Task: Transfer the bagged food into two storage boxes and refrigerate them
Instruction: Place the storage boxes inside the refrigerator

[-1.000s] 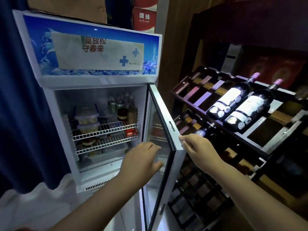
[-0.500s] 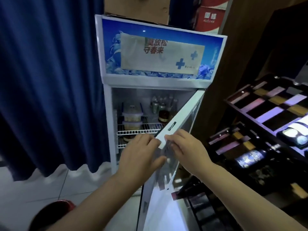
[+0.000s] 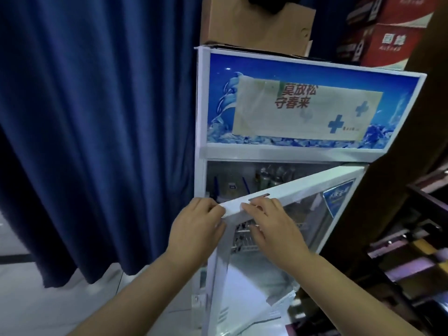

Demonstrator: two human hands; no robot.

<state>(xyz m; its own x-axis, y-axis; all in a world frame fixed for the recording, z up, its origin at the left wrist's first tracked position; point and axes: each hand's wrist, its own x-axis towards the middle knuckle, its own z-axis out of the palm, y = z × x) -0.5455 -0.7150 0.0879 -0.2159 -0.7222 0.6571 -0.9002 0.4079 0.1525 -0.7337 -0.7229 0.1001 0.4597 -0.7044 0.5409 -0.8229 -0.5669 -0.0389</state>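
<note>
A small white display fridge (image 3: 312, 156) with a blue ice banner stands ahead. Its glass door (image 3: 305, 190) hangs partly ajar, leaving a narrowing gap at the left. My left hand (image 3: 196, 229) grips the door's free top corner from the left. My right hand (image 3: 271, 226) presses flat on the door's front frame beside it. Through the gap I see a storage box (image 3: 232, 187) with a lid on the upper shelf, with cans (image 3: 266, 180) behind it. The second box is hidden by the door.
A dark blue curtain (image 3: 97, 129) hangs to the left over a pale tiled floor (image 3: 36, 306). A cardboard box (image 3: 257, 23) sits on the fridge top, with red cartons (image 3: 390, 42) behind it. A dark wooden wine rack (image 3: 417, 251) stands close on the right.
The fridge door has swung from wide open to nearly shut. Both hands moved onto its top corner and followed it leftward. The view turned left, away from the wine rack.
</note>
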